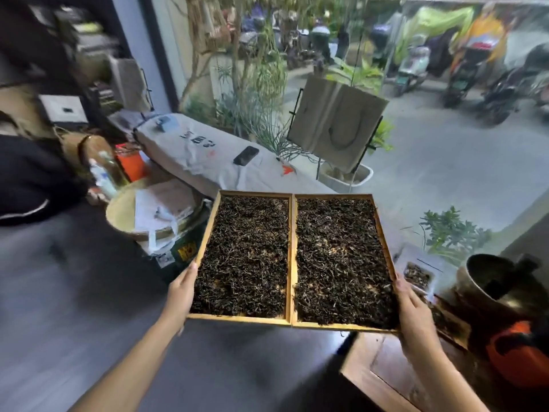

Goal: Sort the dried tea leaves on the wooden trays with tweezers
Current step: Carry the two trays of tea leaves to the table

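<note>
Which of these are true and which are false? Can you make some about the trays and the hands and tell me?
1. Two wooden trays sit side by side, both full of dark tea leaves. True.
2. The left hand holds tweezers. False: no tweezers show; it grips the left tray's outer edge.
3. The right hand holds the right tray's outer edge. True.
4. A phone lies among the tea leaves. False: it lies on the white cloth behind the trays.
5. The trays rest flat on the floor. False: both hands hold them up in the air.
</note>
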### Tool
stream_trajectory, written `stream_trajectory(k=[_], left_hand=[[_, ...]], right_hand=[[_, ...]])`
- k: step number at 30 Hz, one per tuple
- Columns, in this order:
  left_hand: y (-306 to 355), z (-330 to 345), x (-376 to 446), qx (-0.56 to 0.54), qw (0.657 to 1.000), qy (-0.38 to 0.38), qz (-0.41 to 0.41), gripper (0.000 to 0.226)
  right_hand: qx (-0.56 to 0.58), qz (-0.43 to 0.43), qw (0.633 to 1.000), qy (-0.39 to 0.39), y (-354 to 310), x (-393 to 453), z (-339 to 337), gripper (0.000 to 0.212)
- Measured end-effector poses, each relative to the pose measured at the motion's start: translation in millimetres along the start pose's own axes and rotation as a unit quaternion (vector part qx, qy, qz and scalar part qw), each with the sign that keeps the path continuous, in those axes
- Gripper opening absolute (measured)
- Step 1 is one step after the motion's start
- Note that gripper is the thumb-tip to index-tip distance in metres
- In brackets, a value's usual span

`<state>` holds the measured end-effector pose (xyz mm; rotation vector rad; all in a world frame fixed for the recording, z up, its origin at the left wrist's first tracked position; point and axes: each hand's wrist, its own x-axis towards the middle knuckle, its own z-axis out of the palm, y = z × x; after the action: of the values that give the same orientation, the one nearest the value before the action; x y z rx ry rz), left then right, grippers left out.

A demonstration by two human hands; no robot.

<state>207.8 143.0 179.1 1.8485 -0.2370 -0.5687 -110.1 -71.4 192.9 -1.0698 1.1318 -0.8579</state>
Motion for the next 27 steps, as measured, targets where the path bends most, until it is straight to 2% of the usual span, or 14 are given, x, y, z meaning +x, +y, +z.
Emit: stream_trajectory(k=[4, 10, 17, 20, 27], left_hand=[[11.8, -53.7, 12.1, 0.003, 0.999, 0.051, -0.003, 0.051], [23.0, -135.4, 17.0, -0.069, 0.993, 0.098, 0.005, 0.047], [27.1, -253.1, 24.3, -0.051, 0.985, 0.164, -0.016, 0.049], [24.9, -307.3, 27.4, -0.048, 0.978, 0.201, -0.032, 0.051], [15.5, -426.3, 26.0, -0.068, 0.95, 0.3, -0.061, 0.058]], right_hand=[[-0.001, -0.003, 0.998, -0.066, -23.4, -1.1, 50.2, 0.041], [-0.038, -0.04, 0.99, -0.129, -43.9, -16.9, 138.8, 0.041], [-0.034, -0.039, 0.978, -0.204, -46.6, -49.5, 259.9, 0.037], [-0.016, -0.032, 0.973, -0.226, -44.0, -67.5, 314.0, 0.032], [-0.03, -0.009, 0.949, -0.314, -38.5, -113.5, 436.1, 0.036]])
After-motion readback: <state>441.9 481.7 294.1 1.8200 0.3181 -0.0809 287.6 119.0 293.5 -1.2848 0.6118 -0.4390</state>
